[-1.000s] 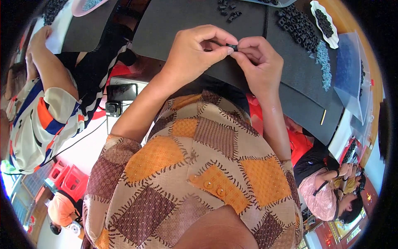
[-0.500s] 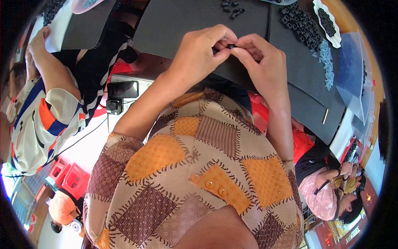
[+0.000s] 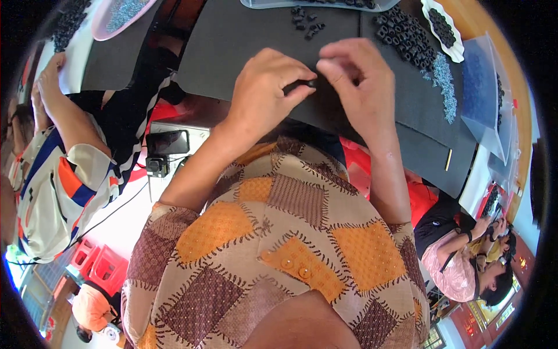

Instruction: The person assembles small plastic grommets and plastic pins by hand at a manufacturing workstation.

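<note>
My left hand [image 3: 264, 87] pinches a small black part [image 3: 311, 84] between thumb and forefinger, above the dark mat [image 3: 218, 46]. Its other fingers curl behind, hiding most of the part. My right hand [image 3: 366, 81], slightly blurred, hovers just to the right with thumb and forefinger parted. Nothing shows between them. Beyond it on the mat lies a heap of black ring-shaped parts [image 3: 407, 38], bordered by a strip of tiny light-blue pieces [image 3: 446, 90]. A few loose black parts [image 3: 306, 23] lie farther off, past my hands.
A white scalloped dish [image 3: 457, 51] of black rings and a clear plastic bin [image 3: 485, 87] stand at the right. At the far edge is another clear tray [image 3: 314, 6]. A pink bowl [image 3: 100, 29] holds blue pieces at far left, near a co-worker's arm [image 3: 75, 119].
My right hand has come away from the black part and from my left hand, its fingers parting. My left hand keeps the part and sits slightly lower. The whole view has shifted a little.
</note>
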Available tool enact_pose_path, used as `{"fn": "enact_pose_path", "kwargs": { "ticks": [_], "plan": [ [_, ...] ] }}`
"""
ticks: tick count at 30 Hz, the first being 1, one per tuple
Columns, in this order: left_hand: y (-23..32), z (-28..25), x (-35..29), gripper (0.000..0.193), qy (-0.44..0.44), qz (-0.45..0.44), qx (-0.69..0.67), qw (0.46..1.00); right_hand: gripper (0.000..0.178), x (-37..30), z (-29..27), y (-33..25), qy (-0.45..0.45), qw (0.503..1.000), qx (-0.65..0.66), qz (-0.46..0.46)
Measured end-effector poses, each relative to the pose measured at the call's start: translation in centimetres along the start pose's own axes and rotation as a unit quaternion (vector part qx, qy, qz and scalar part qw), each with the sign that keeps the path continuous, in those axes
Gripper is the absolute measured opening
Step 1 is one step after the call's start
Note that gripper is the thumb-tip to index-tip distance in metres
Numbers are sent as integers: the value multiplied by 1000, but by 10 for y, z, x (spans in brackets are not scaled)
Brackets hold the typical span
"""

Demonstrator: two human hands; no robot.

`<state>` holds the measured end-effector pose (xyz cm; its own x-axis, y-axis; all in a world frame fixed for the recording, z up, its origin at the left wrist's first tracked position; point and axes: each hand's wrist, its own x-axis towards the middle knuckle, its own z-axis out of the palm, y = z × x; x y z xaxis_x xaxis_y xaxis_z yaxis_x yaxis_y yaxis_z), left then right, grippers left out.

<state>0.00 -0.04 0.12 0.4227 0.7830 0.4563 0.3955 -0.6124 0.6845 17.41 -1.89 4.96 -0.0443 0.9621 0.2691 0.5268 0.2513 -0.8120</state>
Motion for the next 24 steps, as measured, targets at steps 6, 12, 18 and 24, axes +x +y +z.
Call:
{"fn": "enact_pose_path", "kwargs": {
  "ticks": [6, 12, 18, 24],
  "plan": [
    [1, 6, 0, 21, 12, -34, -20, 999, 27, 46, 40, 1, 63, 959, -101, -256],
    [-5, 14, -2, 20, 46, -61, -84, 993, 67, 65, 64, 50, 69, 841, -167, -511],
    [4, 4, 6, 15, 18, -40, -14, 999, 61, 54, 14, -19, -35, 967, -1, -252],
    [3, -18, 14, 18, -57, -261, -434, 861, 43, 22, -35, -1, 7, 981, -29, -192]
  ]
}}
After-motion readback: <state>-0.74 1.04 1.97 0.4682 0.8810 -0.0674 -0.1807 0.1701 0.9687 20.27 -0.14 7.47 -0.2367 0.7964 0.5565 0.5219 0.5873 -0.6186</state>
